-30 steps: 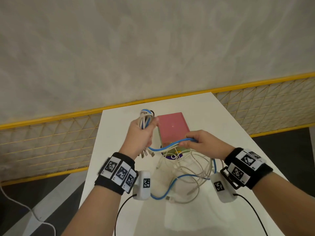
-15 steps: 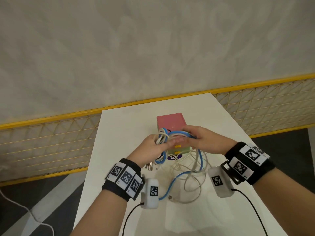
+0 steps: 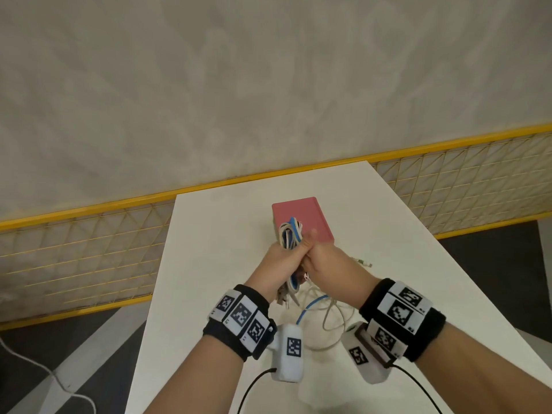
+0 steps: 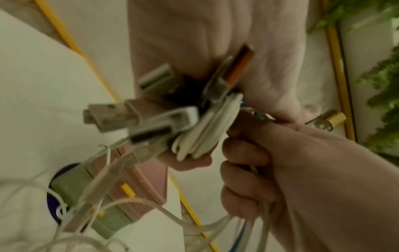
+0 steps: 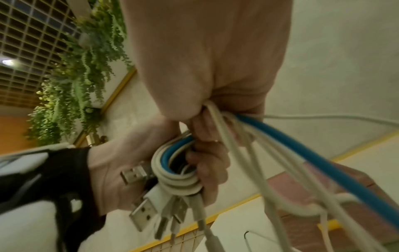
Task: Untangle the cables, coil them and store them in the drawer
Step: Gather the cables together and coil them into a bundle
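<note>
Above the white table (image 3: 209, 264), my left hand (image 3: 279, 259) grips a coil of white and blue cables (image 3: 289, 234), whose loops stick up over the fist. In the left wrist view several USB plugs (image 4: 112, 117) hang from the coil (image 4: 205, 136). My right hand (image 3: 324, 262) presses against the left and grips the loose blue cable (image 5: 302, 153) and white strands beside the coil (image 5: 172, 173). The remaining loose cables (image 3: 322, 312) trail down onto the table below my wrists. The pink drawer box (image 3: 301, 213) stands just behind my hands.
The box's green drawer front (image 4: 86, 196) with a yellow handle shows in the left wrist view. A small loose connector (image 3: 363, 262) lies right of my hands. A yellow mesh fence (image 3: 74, 249) runs behind the table, with dark floor on both sides.
My left hand has come down from its raised position and my right hand has moved in against it with the blue cable. Less loose cable lies on the table.
</note>
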Motion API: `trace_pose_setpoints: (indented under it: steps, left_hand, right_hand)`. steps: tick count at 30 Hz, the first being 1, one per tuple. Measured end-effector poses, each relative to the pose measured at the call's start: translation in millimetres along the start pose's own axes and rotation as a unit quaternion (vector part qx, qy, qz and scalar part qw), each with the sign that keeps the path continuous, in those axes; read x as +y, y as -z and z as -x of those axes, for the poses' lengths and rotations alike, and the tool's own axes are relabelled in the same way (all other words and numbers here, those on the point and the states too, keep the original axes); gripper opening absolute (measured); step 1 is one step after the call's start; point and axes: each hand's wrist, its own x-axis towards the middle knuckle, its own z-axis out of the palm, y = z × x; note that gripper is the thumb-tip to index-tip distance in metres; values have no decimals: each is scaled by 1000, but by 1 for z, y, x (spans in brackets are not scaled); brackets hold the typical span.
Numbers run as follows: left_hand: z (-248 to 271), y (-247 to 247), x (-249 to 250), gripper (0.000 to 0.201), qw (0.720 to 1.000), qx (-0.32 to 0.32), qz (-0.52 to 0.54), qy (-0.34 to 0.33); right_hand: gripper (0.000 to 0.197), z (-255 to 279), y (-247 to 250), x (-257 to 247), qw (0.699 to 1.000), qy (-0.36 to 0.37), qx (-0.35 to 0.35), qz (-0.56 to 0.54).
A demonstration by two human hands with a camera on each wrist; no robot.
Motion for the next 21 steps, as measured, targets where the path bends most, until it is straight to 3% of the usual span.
trace_pose_setpoints:
  steps: [2, 5, 9, 15, 19, 21]
  left_hand:
    - [2, 0, 0, 56, 999, 5, 33, 9]
    - [1, 0, 2, 34, 996, 63, 61, -15]
    - [-6, 6, 8, 26, 978, 155, 129, -49]
    - [-2, 5, 27, 21, 962, 158, 180, -129]
    - [-2, 14, 38, 27, 938, 207, 235, -151]
    - [-1, 22, 43, 28, 927, 232, 244, -167]
  right_hand:
    - [23, 0, -1, -1, 1000, 9, -6, 21]
    - [14, 1, -4, 3, 999, 23, 15, -20]
    - [31, 2, -10, 10, 993, 45, 69, -86]
    - [33, 1, -13, 21, 975, 91, 117, -165]
    - [67, 10, -13, 34, 974, 83, 89, -191]
    - [71, 14, -17, 46, 985, 55, 57, -154]
